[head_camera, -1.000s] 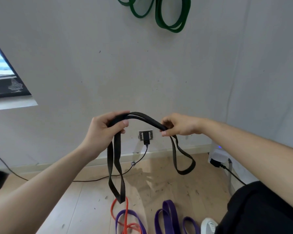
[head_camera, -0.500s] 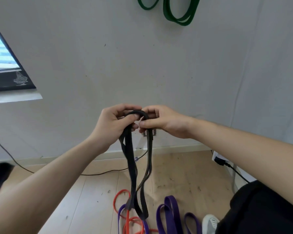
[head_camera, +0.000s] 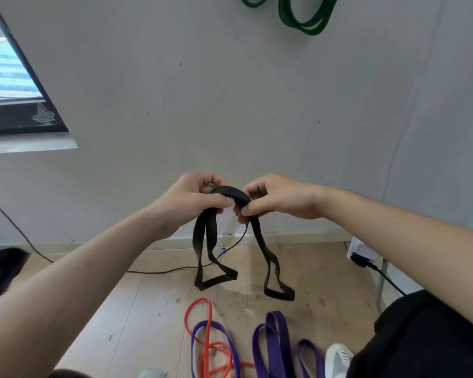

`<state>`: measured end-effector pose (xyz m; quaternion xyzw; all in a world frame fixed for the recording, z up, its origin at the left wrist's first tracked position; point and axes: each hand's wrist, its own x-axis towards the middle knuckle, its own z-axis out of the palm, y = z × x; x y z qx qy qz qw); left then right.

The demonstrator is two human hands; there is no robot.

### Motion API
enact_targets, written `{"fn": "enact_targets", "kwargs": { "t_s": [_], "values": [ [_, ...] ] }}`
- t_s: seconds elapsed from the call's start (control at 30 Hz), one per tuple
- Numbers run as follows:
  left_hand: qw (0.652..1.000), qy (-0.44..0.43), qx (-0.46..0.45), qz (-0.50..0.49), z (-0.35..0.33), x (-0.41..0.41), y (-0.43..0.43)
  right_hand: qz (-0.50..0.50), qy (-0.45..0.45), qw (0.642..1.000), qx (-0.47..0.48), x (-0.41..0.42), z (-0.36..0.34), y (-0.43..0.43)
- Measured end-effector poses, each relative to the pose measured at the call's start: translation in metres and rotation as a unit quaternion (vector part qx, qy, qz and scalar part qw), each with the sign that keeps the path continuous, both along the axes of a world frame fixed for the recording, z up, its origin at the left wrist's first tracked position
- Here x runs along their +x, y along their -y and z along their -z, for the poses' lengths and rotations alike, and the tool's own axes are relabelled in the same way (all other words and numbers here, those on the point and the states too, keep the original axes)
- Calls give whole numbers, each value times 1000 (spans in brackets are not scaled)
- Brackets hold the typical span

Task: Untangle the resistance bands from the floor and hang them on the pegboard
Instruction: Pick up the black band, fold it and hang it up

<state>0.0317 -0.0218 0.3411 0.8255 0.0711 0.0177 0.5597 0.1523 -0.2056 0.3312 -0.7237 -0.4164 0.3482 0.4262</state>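
Wall: green bands already hung.
Hands: left hand, right hand fingers pinch black band.
Floor: purple bands, orange band left.

- Left hand is raised in front of the chest, fingers curled, thumb pressed over the black band in a pinch.
- Right hand sits just beside it at 3 o'clock, knuckles up, thumb and forefinger closed on the same band.
- Left forearm runs in from 8 o'clock, right forearm from 4 o'clock; both are bare.
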Motion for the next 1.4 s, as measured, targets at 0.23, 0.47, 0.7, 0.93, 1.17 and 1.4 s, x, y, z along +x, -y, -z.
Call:
{"fn": "enact_targets", "kwargs": {
  "t_s": [0.23, 0.47, 0.7, 0.93, 1.17, 1.4],
  "values": [
    [998, -8, -56, 33, -1, -1, -5, 11, -25, 999, 34, 2, -4, 3],
    [995, 8, -68, 75, 2, -2, -1, 20, -58, 992, 111, -5, -18, 4],
    [995, 4, -44, 94, 5, -6, -3, 43, -74, 983, 160, 0, -24, 9],
    [998, 42, -49, 25, 8, -10, -11, 101, -103, 971, 193, 27, -23, 26],
    [988, 66, -140, 2, 0, -13, -10, 84, -96, 985, 117, 39, -10, 38],
    [992, 69, -106, 25, -3, -10, 5, 12, -1, 999, 32, 20, -9, 26]
  ]
}}
